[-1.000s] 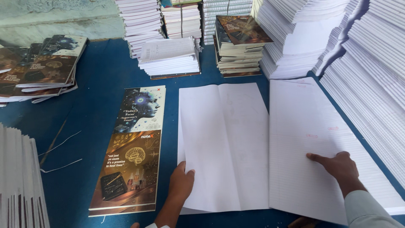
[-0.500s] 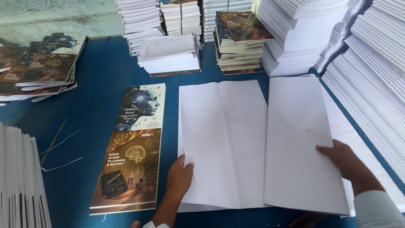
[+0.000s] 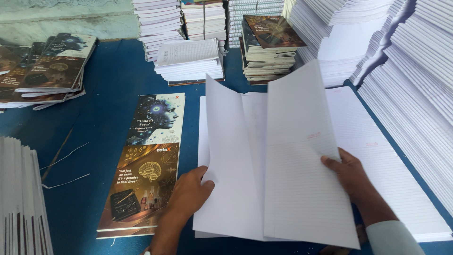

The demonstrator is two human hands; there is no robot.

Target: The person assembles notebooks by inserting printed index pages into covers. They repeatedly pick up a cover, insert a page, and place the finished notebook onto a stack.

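A bundle of white ruled sheets [image 3: 264,160] lies on the blue table [image 3: 108,99], folded up into a V along its middle. My left hand [image 3: 188,191] grips the raised left half at its lower edge. My right hand [image 3: 351,172] holds the raised right half from behind, fingers over its edge. Under and to the right of it lies a flat stack of ruled sheets [image 3: 377,160]. A long printed cover [image 3: 148,160], dark with a face and a brain picture, lies flat just left of my left hand.
Tall piles of white paper [image 3: 415,80] line the right side. Stacks of bound notebooks [image 3: 269,47] and loose sheets [image 3: 188,59] stand at the back. More printed covers [image 3: 42,71] lie at far left, a paper pile edge [image 3: 19,198] at near left, and thin threads [image 3: 61,163] on the table.
The sheets lay flat a second ago. My right hand has swung the right half up and leftwards, and my left hand has lifted the left half, so the bundle now folds into a V.
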